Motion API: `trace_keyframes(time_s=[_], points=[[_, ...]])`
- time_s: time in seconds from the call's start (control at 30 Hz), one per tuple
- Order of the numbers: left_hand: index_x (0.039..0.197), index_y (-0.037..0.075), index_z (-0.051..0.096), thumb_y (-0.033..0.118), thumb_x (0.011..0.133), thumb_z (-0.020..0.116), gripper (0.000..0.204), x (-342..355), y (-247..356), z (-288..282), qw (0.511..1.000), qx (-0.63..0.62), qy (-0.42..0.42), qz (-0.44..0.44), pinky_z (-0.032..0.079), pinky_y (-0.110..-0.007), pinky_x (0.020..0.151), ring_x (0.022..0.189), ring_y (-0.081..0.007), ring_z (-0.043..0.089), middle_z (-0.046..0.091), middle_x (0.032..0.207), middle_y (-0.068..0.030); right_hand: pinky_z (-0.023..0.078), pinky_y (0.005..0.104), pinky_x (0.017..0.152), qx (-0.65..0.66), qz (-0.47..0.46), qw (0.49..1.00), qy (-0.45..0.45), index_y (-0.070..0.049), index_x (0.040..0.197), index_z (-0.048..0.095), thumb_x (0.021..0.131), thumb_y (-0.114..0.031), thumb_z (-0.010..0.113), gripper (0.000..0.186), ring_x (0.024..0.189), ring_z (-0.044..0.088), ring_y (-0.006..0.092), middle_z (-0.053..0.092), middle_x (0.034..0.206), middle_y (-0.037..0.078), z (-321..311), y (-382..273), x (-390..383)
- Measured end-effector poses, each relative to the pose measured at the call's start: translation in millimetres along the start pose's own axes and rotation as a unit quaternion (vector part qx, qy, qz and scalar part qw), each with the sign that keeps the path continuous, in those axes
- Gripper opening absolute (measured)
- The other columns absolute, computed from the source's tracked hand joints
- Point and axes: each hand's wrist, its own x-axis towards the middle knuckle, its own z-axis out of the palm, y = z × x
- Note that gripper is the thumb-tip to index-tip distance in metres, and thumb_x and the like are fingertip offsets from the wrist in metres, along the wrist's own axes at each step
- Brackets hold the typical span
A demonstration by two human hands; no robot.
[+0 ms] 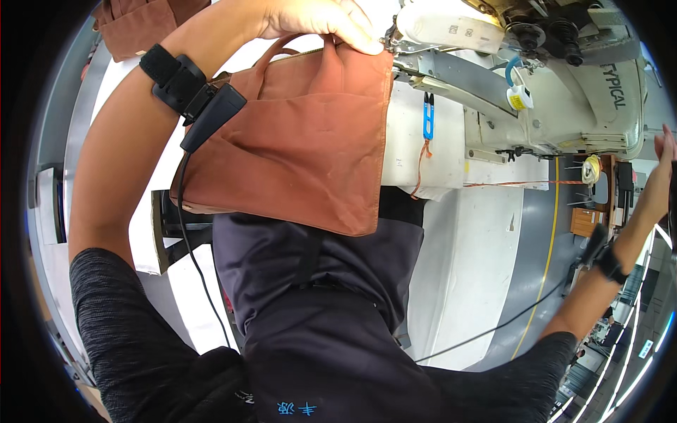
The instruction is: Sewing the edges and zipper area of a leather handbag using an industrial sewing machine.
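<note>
A reddish-brown bag (303, 155) with loop handles and a zipped top edge hangs over the front of the work surface, above my lap. My left hand (317, 17) grips its upper edge beside a handle, thumb on the near side, close to the needle area of a sewing machine (451, 28). Part of that hand is cut off by the picture's top. Far out at the right rim, my right hand (663, 151) is raised beyond the machine's body. Its visible fingers stretch upward and apart from the bag; the rest is cut off.
Blue thread snips (429, 116) on an orange cord lie on the white machine bed, right of the bag. Another brown bag (144, 25) rests at the upper left. A cable (190, 240) hangs from my left wrist device. A wooden cabinet (587, 221) stands across the grey floor.
</note>
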Motion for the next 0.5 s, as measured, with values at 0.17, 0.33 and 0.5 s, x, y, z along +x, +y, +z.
trace_keyframes(time_s=[0.17,0.33,0.5], points=[[0.110,0.004,0.078,0.033,0.081,0.085,0.041,-4,3,4,0.983,0.112,0.125,-0.074,0.043,-0.028,0.100,0.102,-0.0129,0.064,0.075,0.104,-0.0031,0.047,0.0328,0.100,-0.162,0.200,0.940,-0.224,-0.005,0.135,0.068,0.100,-0.045,0.059,0.054,0.115,0.065,0.0209,0.070,0.124,0.014,39,151,91],[0.104,0.005,0.080,0.029,0.084,0.078,0.032,-5,7,5,0.986,0.110,0.104,-0.071,0.044,-0.028,0.098,0.098,-0.0134,0.064,0.075,0.100,-0.0023,0.049,0.0351,0.093,-0.083,0.250,0.940,-0.219,-0.001,0.129,0.068,0.099,-0.046,0.059,0.055,0.105,0.066,0.0211,0.071,0.116,0.013,52,185,90],[0.110,0.005,0.079,0.025,0.085,0.078,0.032,0,13,7,0.997,0.014,0.053,-0.060,0.045,-0.027,0.098,0.101,-0.0129,0.065,0.076,0.106,-0.0037,0.052,0.0374,0.086,0.169,0.329,0.928,0.044,0.004,0.124,0.067,0.099,-0.047,0.059,0.058,0.095,0.067,0.0212,0.071,0.107,0.012,63,117,7]])
